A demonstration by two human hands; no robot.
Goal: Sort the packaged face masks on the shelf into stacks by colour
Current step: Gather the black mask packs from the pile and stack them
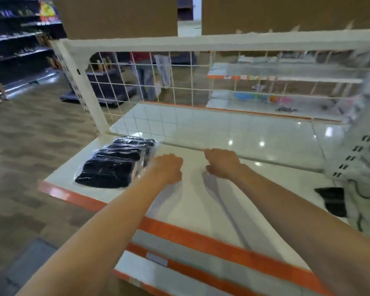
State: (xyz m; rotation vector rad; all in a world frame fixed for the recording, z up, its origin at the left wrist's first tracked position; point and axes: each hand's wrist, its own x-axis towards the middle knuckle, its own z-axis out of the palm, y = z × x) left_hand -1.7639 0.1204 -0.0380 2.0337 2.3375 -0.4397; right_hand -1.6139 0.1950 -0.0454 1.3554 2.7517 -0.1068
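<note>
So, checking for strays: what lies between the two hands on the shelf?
Only bare white shelf shows between the left hand and right hand in the head view.

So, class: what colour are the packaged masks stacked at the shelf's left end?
Black, in clear plastic wrap: the stack of packaged masks, seen in the head view.

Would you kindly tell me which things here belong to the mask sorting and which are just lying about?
Job: stack of black masks in clear wrap; loose black mask at right; white shelf.
Just about: white wire grid back panel; brown cardboard boxes.
</note>
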